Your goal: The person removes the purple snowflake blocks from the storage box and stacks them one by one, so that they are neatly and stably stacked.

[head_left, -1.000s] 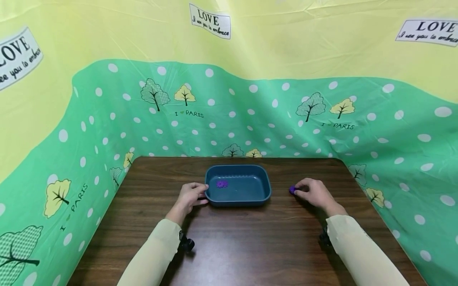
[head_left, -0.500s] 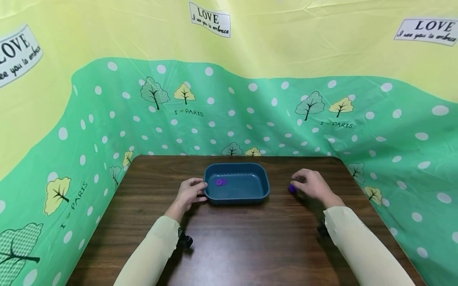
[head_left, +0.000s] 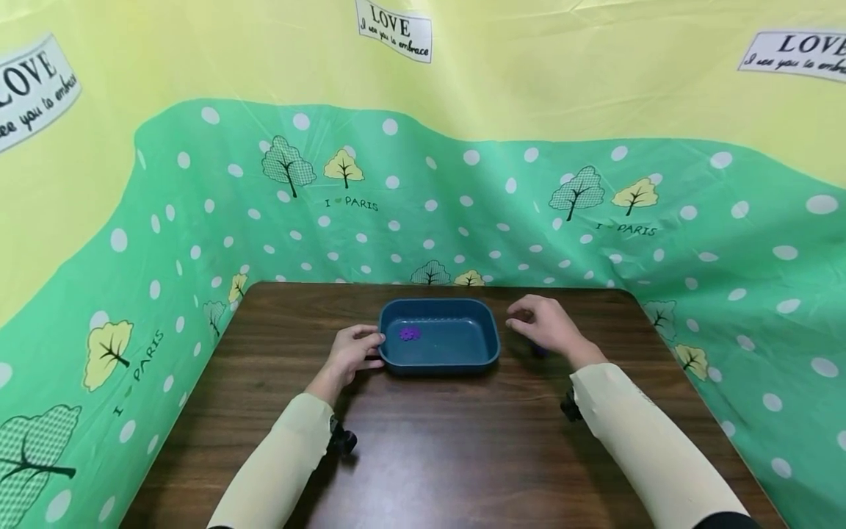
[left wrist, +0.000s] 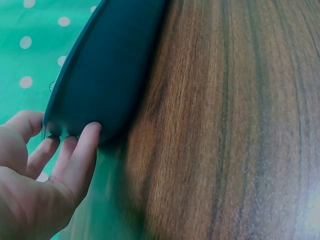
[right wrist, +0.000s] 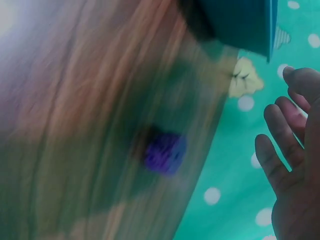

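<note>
A dark teal rectangular plastic basin (head_left: 439, 369) sits near the table's far side. A purple flower-shaped piece (head_left: 410, 334) lies flat in its left part. My left hand (head_left: 348, 354) holds the basin's left end, thumb at the rim and fingers against the outer wall (left wrist: 100, 75). Right of the basin, my right hand (head_left: 547, 325) hovers over the table with loosely bent fingers, and nothing shows in it. Beneath it on the table is a small purple ridged piece (right wrist: 166, 153), blurred in the right wrist view and mostly hidden by the hand from the head.
The dark wood-grain table (head_left: 436, 455) has its far edge against a green and yellow patterned curtain (head_left: 463, 213). Small black wrist cameras sit below both hands.
My right hand has let go of the purple ridged piece, lifted, and moved left towards the basin. The piece stays on the table. My left hand keeps its hold on the basin.
</note>
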Demonstrator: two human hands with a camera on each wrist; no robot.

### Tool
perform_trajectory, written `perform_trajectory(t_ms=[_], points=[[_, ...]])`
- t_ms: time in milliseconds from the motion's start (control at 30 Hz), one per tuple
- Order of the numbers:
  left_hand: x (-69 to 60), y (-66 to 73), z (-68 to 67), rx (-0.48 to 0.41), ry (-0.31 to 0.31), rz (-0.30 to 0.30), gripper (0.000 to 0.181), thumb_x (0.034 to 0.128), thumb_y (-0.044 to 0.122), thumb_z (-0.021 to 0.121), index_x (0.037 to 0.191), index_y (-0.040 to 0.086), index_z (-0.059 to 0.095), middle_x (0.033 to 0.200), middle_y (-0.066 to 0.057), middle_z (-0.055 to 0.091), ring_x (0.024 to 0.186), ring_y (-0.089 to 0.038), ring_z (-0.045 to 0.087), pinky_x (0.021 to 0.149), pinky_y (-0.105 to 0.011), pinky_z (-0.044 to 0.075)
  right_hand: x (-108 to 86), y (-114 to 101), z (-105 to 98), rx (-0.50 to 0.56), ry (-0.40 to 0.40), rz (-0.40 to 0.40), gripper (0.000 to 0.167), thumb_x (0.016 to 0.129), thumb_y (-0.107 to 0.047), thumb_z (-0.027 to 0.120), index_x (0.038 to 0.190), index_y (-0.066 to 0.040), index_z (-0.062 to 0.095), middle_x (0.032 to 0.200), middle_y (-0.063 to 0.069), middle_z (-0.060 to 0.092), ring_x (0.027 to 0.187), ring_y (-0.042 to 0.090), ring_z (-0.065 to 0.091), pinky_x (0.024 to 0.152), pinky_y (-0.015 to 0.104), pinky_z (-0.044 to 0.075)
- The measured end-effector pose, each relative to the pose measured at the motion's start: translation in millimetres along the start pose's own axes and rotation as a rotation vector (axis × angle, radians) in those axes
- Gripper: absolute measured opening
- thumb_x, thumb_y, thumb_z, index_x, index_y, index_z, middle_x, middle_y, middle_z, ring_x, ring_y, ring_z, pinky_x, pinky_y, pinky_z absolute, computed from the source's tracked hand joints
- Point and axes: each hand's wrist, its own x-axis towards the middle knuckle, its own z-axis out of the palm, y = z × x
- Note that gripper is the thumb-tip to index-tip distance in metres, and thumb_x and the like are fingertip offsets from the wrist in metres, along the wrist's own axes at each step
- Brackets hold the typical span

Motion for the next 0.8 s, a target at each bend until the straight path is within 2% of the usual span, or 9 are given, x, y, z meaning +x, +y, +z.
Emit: perform_trajectory(t_ms=[133,400,633,800], points=[[-0.7,2.0,0.2,0.011,0.008,-0.002,0.043,0.0964,0.013,0.072,0.137,0.002,0.062,0.119,-0.024,0.067,0.093,-0.026,0.072,0.076,-0.041,0.067,11.7,-15,4,0.025,0.001,-0.029,0.020,0.092,-0.021,0.078,0.108,-0.009,0.077,0.105,0.005,0.073,0.091,0.021,0.068,0.079,0.043,0.061],[0.5,3.4,0.4,0.008,0.005,-0.010,0.044,0.0965,0.013,0.072,0.138,0.003,0.061,0.124,-0.026,0.066,0.103,-0.034,0.071,0.080,-0.043,0.067,29.9,-39,11,0.037,-0.021,-0.057,0.023,0.093,-0.024,0.078,0.111,-0.009,0.077,0.106,0.006,0.072,0.091,0.021,0.068,0.079,0.044,0.062],[2.4,2.7,1.3,0.001,0.009,-0.008,0.043,0.0962,0.012,0.072,0.136,0.001,0.062,0.120,-0.025,0.066,0.101,-0.033,0.072,0.076,-0.041,0.067,41.7,-55,21,0.049,-0.060,-0.035,0.020,0.093,-0.025,0.078,0.110,-0.014,0.077,0.108,0.003,0.072,0.089,0.020,0.066,0.076,0.040,0.062],[2.4,2.4,1.2,0.000,0.012,-0.015,0.042,0.0957,0.011,0.072,0.135,0.002,0.062,0.116,-0.022,0.068,0.096,-0.028,0.072,0.078,-0.041,0.067,48.1,-66,32,0.054,-0.096,-0.037,0.025,0.093,-0.026,0.078,0.113,-0.011,0.077,0.109,0.003,0.072,0.089,0.019,0.064,0.075,0.038,0.060]])
